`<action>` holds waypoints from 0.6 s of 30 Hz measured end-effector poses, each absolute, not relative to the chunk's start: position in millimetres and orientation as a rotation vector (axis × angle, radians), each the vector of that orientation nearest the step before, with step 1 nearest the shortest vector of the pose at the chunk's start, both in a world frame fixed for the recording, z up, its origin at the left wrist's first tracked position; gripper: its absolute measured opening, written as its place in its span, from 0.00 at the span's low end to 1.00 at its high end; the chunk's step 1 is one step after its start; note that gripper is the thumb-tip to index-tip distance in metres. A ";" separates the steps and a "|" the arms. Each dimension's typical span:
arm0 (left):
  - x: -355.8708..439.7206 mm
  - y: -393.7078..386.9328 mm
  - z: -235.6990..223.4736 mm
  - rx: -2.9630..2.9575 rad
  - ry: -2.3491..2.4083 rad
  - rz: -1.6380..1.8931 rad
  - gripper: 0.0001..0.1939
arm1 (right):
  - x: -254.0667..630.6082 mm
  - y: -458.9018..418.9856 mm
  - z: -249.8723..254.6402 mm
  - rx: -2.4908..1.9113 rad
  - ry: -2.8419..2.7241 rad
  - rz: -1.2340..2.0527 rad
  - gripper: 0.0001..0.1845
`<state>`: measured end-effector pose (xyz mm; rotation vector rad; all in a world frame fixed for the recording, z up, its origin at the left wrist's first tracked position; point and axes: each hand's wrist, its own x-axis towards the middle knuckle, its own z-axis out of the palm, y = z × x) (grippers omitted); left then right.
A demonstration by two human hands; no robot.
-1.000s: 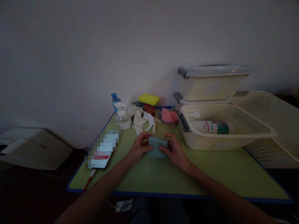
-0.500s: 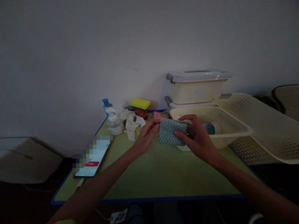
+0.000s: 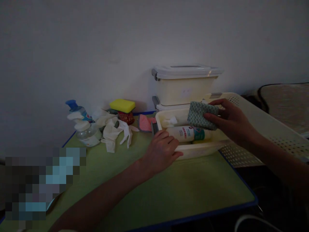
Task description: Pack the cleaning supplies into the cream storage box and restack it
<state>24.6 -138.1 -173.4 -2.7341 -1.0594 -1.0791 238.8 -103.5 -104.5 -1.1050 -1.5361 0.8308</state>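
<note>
A folded grey-green textured cloth [image 3: 200, 115] is pinched in my right hand [image 3: 227, 120], held above the open cream storage bin [image 3: 205, 149]. My left hand [image 3: 163, 149] is closed over the bin's near left corner, its fingers curled at the rim beside a grey latch. Inside the bin lies a white spray bottle [image 3: 184, 132] with a teal band, on its side. A white nozzle part [image 3: 170, 121] also shows in there. The cloth and my right hand hide part of the bin's far right side.
Lidded bins [image 3: 185, 90] are stacked by the wall. A perforated white basket [image 3: 263, 122] stands at the right. Leftward on the green table [image 3: 193, 187] are a pump bottle [image 3: 88, 133], a blue-capped bottle [image 3: 78, 109], white gloves [image 3: 112, 132], a yellow sponge [image 3: 122, 105] and a pink cloth [image 3: 145, 123].
My left hand has let go of the cloth and taken hold of the bin's corner. My right hand has carried the cloth over the bin. The view has turned right.
</note>
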 end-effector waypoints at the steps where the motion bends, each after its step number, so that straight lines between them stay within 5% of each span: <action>1: 23.8 -137.3 -174.1 -2.715 -1.033 -1.075 0.11 | 242.2 -99.8 -106.7 -1.117 -1.543 0.848 0.20; 18: 4.0 -163.1 -161.7 -2.672 -0.791 -0.954 0.15 | 245.4 -93.4 -114.2 -1.220 -1.747 1.071 0.15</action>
